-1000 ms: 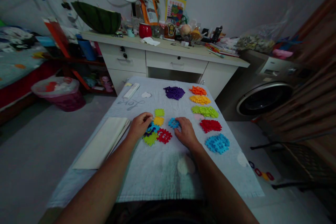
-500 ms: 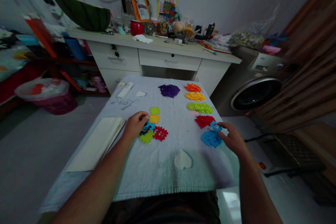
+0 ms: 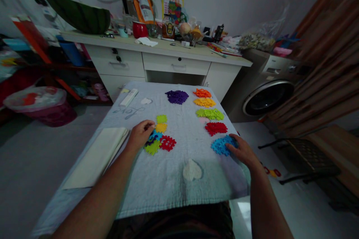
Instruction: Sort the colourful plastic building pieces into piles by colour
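My left hand [image 3: 140, 134] has its fingers curled together at the left edge of a joined group of toothed plastic building pieces; whether it grips one is hidden. In that group are a red piece [image 3: 167, 143], a yellow piece [image 3: 161, 127], two green ones, the upper green piece [image 3: 161, 118] farthest from me, and a blue and dark purple part [image 3: 155, 136]. My right hand [image 3: 242, 150] reaches onto the pile of blue pieces [image 3: 221, 145] at the table's right, thumb and fingers apart. Just beyond lies a pile of red pieces [image 3: 215, 128].
Farther back are piles of green pieces [image 3: 209, 114], yellow pieces [image 3: 204, 102], orange pieces [image 3: 202, 93] and purple pieces [image 3: 177, 97]. A folded cream cloth [image 3: 95, 157] and a white box [image 3: 129, 98] lie left on the cloth-covered table [image 3: 168, 186]. A cluttered desk [image 3: 179, 58] stands behind.
My right hand has lowered onto the blue pile, and the blue piece it held above the pile no longer shows apart. My left hand stays at the joined pieces. The view has shifted slightly.
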The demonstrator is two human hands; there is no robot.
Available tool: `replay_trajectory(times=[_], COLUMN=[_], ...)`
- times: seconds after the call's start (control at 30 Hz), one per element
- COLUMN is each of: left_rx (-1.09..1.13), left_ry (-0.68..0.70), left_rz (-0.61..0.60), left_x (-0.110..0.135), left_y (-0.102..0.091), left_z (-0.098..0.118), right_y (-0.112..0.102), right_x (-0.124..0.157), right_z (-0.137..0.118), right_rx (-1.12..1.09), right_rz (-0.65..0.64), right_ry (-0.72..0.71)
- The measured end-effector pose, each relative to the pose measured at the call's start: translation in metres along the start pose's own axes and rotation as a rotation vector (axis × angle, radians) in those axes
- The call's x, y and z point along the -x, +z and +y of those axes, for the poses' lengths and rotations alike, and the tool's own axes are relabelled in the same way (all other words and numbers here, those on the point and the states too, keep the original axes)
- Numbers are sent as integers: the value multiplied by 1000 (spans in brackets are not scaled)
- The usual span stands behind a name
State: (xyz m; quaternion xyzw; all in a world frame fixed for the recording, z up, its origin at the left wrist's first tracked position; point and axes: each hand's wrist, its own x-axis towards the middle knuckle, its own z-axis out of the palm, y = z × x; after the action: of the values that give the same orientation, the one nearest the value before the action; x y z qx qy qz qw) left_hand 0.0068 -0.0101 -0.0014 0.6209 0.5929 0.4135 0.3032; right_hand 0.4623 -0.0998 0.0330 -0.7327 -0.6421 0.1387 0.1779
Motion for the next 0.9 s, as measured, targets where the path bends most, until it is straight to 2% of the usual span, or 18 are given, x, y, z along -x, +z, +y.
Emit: replay_trajectory(times=[0.27, 0.37, 0.47, 0.57, 0.63, 0.7, 0.8, 0.9], left_rx=[2, 31, 65, 86, 97, 98, 85, 79], left_ry=[-9, -13, -23, -29, -22, -6, 16, 14], left_rz=[11, 15, 28, 47, 57, 67, 74, 74], left_x=[0, 1, 2, 2, 2, 2, 2, 3], left_y=[-1, -2, -3, -3, -3, -3, -3, -4], left_z=[4, 7, 12, 16, 15, 12, 8, 7], right_y=[12, 10, 11, 23, 37, 53, 76, 91], right_x=[-5, -9, -11, -8, -4, -1, 1, 0], right_z=[3, -12, -52, -112, -152, -185, -215, -223], right_rx=[81, 108, 35, -76, -89, -69, -31, -37], right_rz=[106, 212, 233, 66, -111, -224, -280, -244], right_ry=[-8, -54, -190, -394, -515, -613, -677, -661])
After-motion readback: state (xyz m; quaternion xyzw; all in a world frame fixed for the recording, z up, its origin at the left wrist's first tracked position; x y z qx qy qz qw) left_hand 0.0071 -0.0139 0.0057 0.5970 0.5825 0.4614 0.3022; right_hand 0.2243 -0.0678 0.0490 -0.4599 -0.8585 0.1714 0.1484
